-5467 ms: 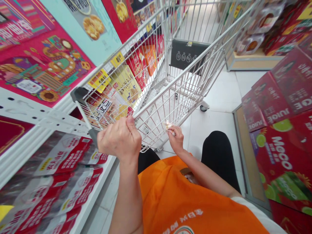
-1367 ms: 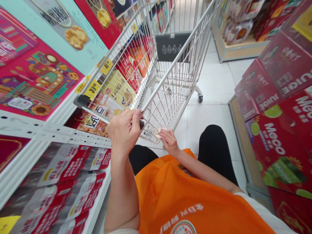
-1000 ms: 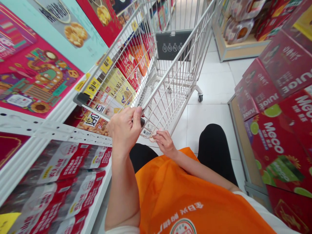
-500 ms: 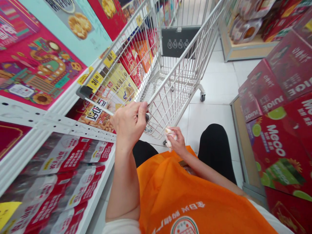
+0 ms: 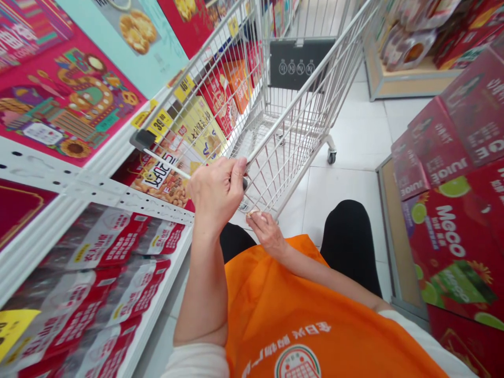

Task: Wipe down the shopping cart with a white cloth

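Observation:
The shopping cart point(image 5: 289, 113) stands in front of me, its wire basket tilted in my view. My left hand point(image 5: 216, 194) is wrapped round the cart's handle bar point(image 5: 167, 164) near its right end, thumb on top. Just right of it and lower, my right hand point(image 5: 270, 233) is close to the cart's near lower corner, its fingers curled together. A small bit of a pale crumpled wad point(image 5: 252, 214) shows at those fingertips; the rest is hidden. I cannot tell whether the wad touches the cart. An orange apron point(image 5: 299, 299) covers my front.
Shelves on the left hold gift boxes point(image 5: 71, 100) and wrapped bottle packs point(image 5: 94, 252), close beside the cart. Red drink cartons point(image 5: 452, 231) are stacked on the right. A low display stand point(image 5: 413, 86) is farther ahead. White floor tiles point(image 5: 346, 136) run between.
My right hand has moved left, closer to the cart and my left hand, and the white wad is now mostly covered. My left hand keeps its grip; the whole view has shifted slightly.

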### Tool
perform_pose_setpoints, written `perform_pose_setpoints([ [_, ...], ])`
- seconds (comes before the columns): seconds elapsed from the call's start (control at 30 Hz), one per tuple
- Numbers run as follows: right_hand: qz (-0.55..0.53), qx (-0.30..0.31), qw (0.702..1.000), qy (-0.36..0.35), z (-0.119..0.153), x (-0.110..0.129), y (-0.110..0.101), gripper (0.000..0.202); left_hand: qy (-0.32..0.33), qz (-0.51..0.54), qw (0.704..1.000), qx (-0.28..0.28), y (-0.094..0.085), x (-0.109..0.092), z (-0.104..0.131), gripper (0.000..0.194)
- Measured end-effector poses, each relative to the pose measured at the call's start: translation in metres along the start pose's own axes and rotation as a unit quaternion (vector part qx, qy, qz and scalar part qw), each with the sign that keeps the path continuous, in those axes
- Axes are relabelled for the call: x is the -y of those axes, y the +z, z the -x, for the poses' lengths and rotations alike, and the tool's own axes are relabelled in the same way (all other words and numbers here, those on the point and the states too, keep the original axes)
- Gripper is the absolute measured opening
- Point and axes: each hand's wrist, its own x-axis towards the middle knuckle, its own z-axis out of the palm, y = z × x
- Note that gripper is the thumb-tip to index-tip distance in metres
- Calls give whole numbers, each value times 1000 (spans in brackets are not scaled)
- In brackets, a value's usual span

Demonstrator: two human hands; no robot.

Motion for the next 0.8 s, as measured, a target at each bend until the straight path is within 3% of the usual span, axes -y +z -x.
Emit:
perform_pose_setpoints([
  [0.13,-48,10,999,12,9,-14,-2,38,13,12,1000,10,-2,1,0,52],
  [0.3,-2,-55,997,51,22,-36,-18,43,20,23,999,17,-4,1,-1,51],
  [0.4,-4,-68,997,45,21,-29,-17,43,12,18,1000,10,-3,1,0,51],
  [0.57,-51,-6,999,9,15,-15,-1,35,15,11,1000,7,-2,3,1,52],
  [0.73,-24,-81,990,114,20,-38,-11,33,21,14,1000,11,-3,5,1,53],
  [0.8,-24,-88,988,126,19,-41,-15,32,19,11,1000,11,-4,5,1,54],
])
